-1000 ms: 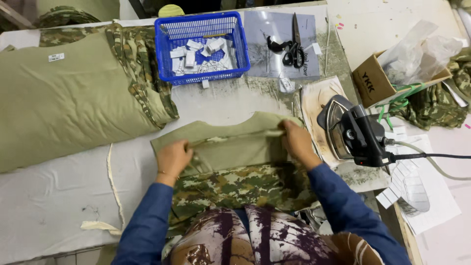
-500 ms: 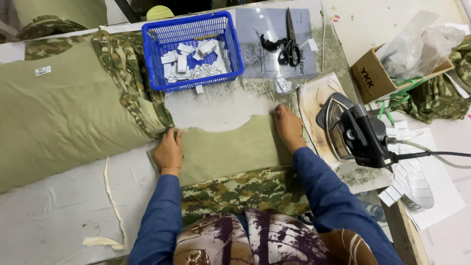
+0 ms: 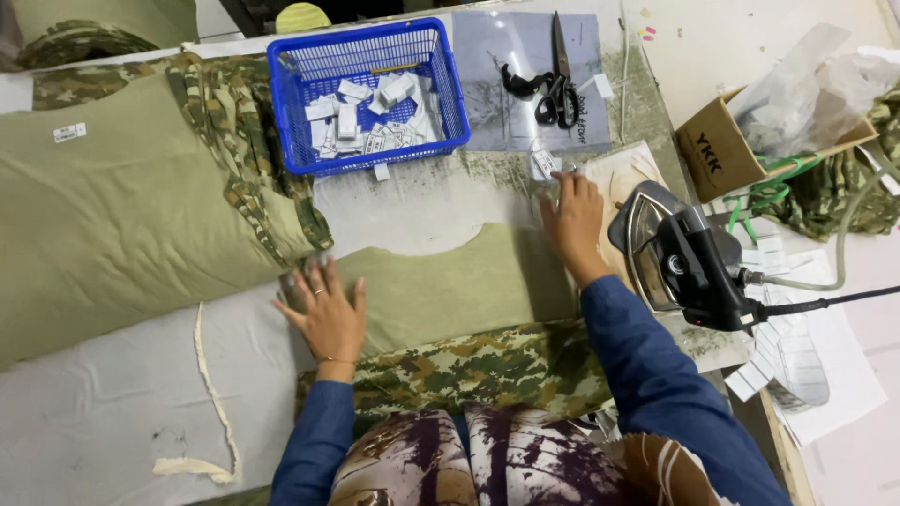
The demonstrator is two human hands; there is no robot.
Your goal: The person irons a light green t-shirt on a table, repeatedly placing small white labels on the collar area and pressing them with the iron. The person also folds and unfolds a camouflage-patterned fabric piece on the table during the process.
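- Olive fabric panel (image 3: 450, 286) lies flat near the tabltop's front edge, above a camouflage piece (image 3: 469, 365).
- Left hand (image 3: 323, 309) presses flat, fingers spread, on the panel's left end, gripping nothing.
- Right hand (image 3: 574, 220) rests open on the panel's right edge, just beside the iron (image 3: 680, 262).
- Stacked olive garments (image 3: 131, 225) fill the tabletop's left side.
- Blue basket (image 3: 450, 84) of small white tags and black scissors (image 3: 553, 89) sit toward the far edge.
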